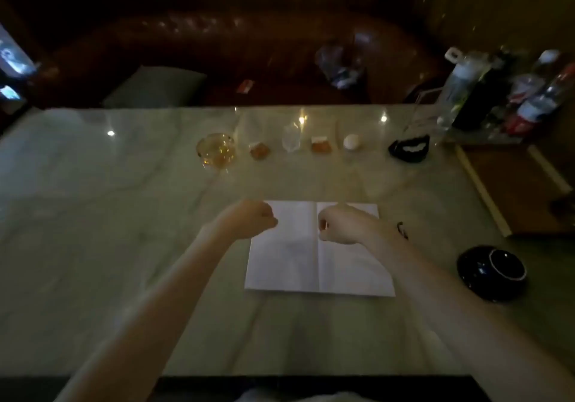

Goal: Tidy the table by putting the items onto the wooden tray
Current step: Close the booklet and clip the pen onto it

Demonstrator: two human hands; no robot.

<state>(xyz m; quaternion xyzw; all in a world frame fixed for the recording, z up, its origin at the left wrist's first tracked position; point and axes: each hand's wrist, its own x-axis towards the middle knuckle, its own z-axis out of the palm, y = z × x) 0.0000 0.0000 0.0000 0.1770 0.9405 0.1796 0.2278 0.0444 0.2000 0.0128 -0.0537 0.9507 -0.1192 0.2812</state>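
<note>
Marble-patterned table (109,215), pale green-grey, glossy, dimly lit; one head view only.

Landmark: white sheet of paper (289,258), creased down its middle, lying flat on the table near the person's edge.

Left hand (252,219): over the sheet's far-left corner, fingers curled into a fist; nothing seen in it.

Right hand (342,224): over the sheet's far edge, right of the crease, fingers curled likewise; whether it pinches anything cannot be told. A dark band (402,230) sits at the wrist.

Beyond the sheet, in a row across the table, well apart from both hands:
- glass ashtray (215,151), amber-tinted, at the left end;
- small brown lump (259,151), just right of the ashtray;
- clear crumpled wrapper (291,140), directly beyond the sheet;
- small orange packet (321,145), white along its top;
- white egg-shaped item (352,142);
- black ashtray (408,149), notched, at the right end.

Right of the sheet: dark round bowl-like ashtray (493,272), white rim line, near the right forearm.

Far right beyond the sheet: cluster of plastic bottles (529,96) on a clear rack, blurred.

Behind the table: brown leather sofa (202,43) with a grey cushion (155,85).

Wooden tray: none identifiable in this view.
</note>
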